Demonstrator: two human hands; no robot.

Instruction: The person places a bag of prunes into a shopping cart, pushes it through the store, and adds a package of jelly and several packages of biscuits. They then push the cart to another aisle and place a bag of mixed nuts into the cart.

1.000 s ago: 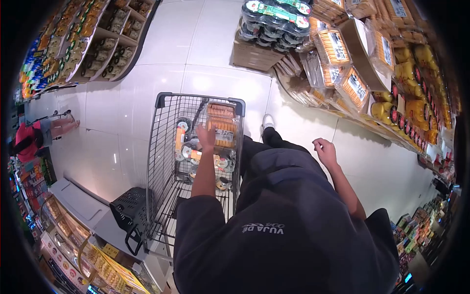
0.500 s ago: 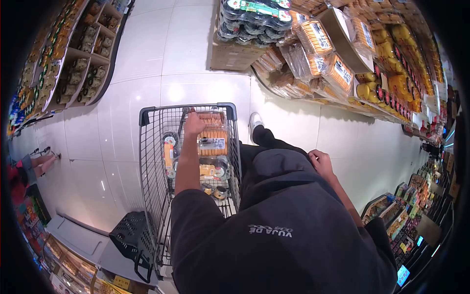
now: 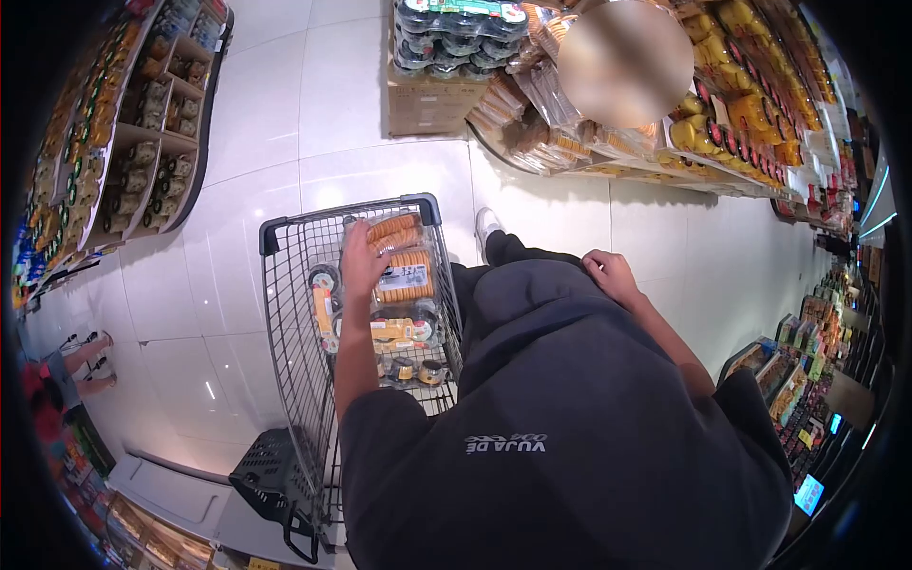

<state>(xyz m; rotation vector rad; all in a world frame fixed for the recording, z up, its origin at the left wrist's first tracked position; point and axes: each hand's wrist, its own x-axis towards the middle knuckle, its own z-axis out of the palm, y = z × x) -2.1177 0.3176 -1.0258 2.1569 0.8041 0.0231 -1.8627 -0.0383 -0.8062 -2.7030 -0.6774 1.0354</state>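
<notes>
Head view: in the cart (image 3: 427, 206), left hand (image 3: 361, 262), fingers half-curled at the upper biscuit pack (image 3: 395, 233), grip indeterminable; lower biscuit pack (image 3: 410, 276) partly covered. Right hand (image 3: 613, 275) loosely curled beside trousers (image 3: 518, 253), palm hidden. Displayed packs (image 3: 554, 99) partly obscured by round blur.

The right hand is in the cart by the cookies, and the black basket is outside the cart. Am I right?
Not quite. The head view shows the left hand in the cart by the cookies, not the right hand. The black basket is outside the cart, like you said.
</notes>
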